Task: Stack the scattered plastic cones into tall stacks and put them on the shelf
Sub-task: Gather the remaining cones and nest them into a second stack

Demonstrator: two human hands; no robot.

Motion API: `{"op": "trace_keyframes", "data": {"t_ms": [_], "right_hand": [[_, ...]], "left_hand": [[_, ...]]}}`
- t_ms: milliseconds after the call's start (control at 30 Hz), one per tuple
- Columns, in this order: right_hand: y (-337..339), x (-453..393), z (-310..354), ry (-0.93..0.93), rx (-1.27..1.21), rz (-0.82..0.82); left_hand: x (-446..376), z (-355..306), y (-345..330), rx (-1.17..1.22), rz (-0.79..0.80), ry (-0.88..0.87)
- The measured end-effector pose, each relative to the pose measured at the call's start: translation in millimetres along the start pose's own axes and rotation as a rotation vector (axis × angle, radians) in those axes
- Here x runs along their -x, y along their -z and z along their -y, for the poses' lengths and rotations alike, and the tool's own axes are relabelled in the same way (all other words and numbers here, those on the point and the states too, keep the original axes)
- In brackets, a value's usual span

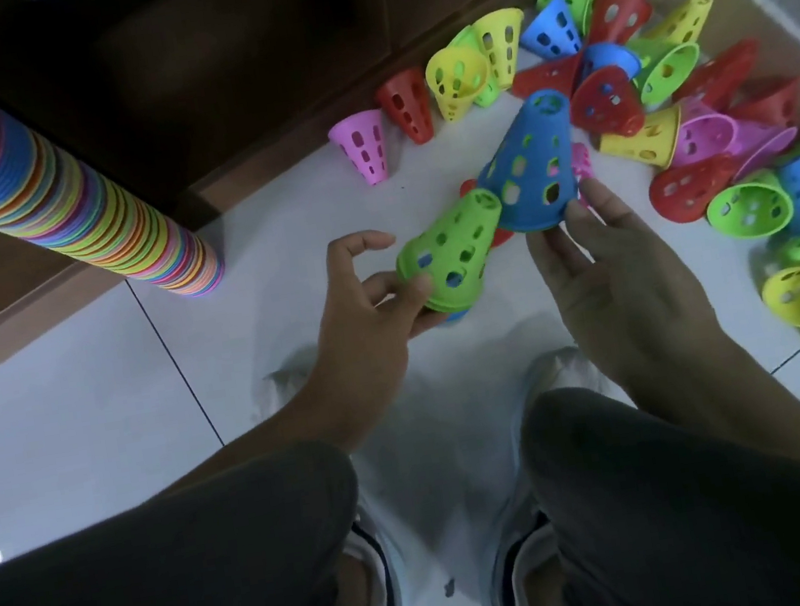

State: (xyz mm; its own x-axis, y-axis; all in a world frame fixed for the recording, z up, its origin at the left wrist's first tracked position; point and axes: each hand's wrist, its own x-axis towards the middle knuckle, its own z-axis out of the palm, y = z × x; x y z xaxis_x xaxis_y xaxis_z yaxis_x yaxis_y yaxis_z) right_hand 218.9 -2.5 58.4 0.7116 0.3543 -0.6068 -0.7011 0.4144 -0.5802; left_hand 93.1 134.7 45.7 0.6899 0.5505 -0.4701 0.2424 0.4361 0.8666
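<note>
1. Left hand (361,303) grips a short stack (448,254) of nested cones, green on the outside, with a blue rim showing at the bottom. Thumb and fingers curl round its wide end; the index finger is raised clear of it.
2. Right hand (611,271) holds a blue cone (531,169) by its wide rim: thumb on the right side, fingertips under the edge. The narrow end points up and away.
3. The blue cone's rim touches or overlaps the narrow tip of the green stack; I can't tell which. Both are held above the floor (94,426).
4. Under the two held pieces a red cone and a pink one peek out, mostly hidden.
5. Tall stack (58,182) of many-coloured cones stands on the floor at left, base near the shelf (206,62) front, running out of frame at upper left.
6. Pink cone (361,147) stands alone, wide end down, just in front of the shelf base. A red cone (404,105) is just beside it, tilted.
7. Loose pile (668,96) of cones fills the right side: green, yellow, red, blue and pink, most on their sides, many touching or overlapping. It runs from the shelf corner along the wall and down the right edge.
8. The shelf is dark brown wood and its openings look dark; contents can't be made out.
9. Bottom of frame: the person's knees in dark trousers (193,567), white shoes between them, partly blurred.
</note>
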Motion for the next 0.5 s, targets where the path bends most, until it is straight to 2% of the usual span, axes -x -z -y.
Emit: {"op": "trace_keyframes", "data": {"t_ms": [167,267,500], "right_hand": [[-1,2,9,0.01,0.059,0.028],[-6,7,5,-0.006,0.132,0.105],[-10,1,-14,0.025,0.417,0.167]], "left_hand": [[-2,9,1,-0.006,-0.049,0.062],[-6,14,2,-0.042,-0.079,0.048],[-12,27,14,-0.372,-0.091,-0.07]]}}
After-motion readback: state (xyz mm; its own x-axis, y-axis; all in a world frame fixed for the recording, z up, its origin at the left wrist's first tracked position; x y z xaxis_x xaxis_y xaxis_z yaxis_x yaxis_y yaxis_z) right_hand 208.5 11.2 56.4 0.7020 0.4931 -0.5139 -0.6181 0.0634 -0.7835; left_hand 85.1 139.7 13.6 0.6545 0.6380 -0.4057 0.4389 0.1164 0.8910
